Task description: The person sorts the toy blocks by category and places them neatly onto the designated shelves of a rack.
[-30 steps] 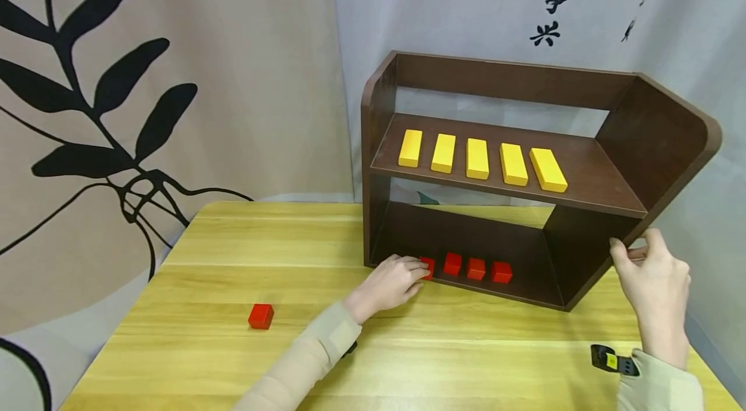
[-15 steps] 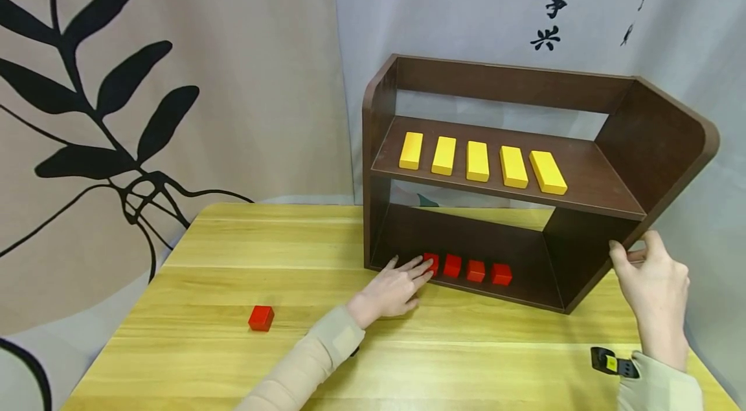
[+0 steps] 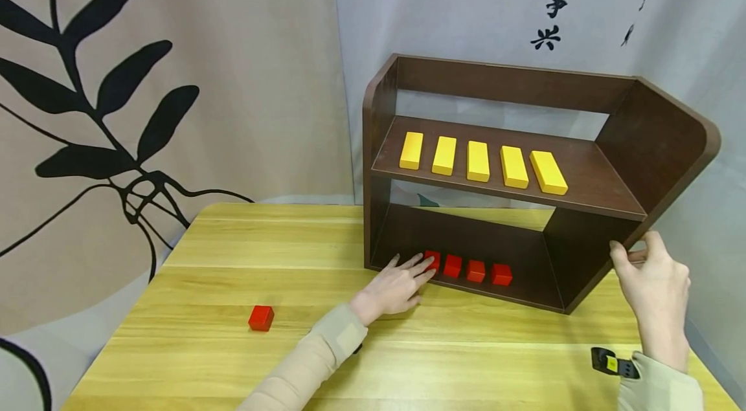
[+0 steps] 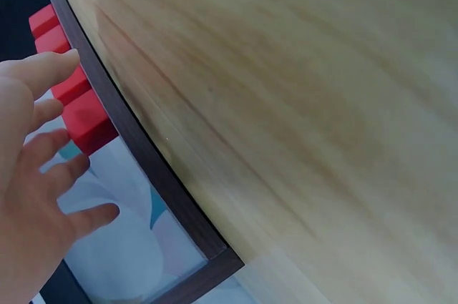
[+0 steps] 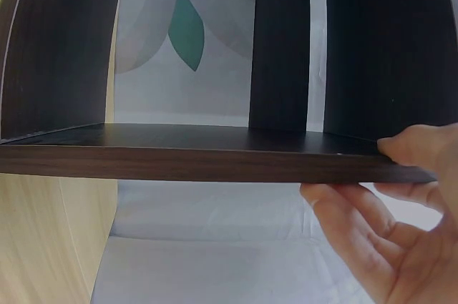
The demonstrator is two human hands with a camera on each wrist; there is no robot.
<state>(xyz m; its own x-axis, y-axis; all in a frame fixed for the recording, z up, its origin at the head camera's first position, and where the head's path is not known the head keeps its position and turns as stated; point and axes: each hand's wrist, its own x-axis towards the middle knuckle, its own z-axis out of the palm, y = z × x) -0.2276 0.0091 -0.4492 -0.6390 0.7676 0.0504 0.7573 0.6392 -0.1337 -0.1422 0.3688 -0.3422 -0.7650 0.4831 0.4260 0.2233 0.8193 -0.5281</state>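
Observation:
My left hand [image 3: 393, 288] reaches over the front edge of the lower shelf, its fingers straight and spread. The fingertips lie over the leftmost red block [image 3: 432, 258] and partly cover it; whether they touch it I cannot tell. Beside that block stand more red blocks [image 3: 475, 271] in a row. In the left wrist view, the fingers [image 4: 44, 74] hang close to the red blocks [image 4: 87, 121]. With thumb on one side and fingers on the other, my right hand [image 3: 655, 294] grips the right side panel [image 5: 215, 164] of the brown shelf [image 3: 655, 139].
Several yellow blocks [image 3: 478, 161] lie in a row on the upper shelf board. One more red block [image 3: 261, 318] sits apart at the left on the wooden table [image 3: 280, 249]. Curtains [image 3: 262, 74] hang behind the table.
My left hand's fingers have straightened and spread from a more bent pose. The leftmost red block has shifted slightly right toward its neighbour. The right hand stays put on the shelf.

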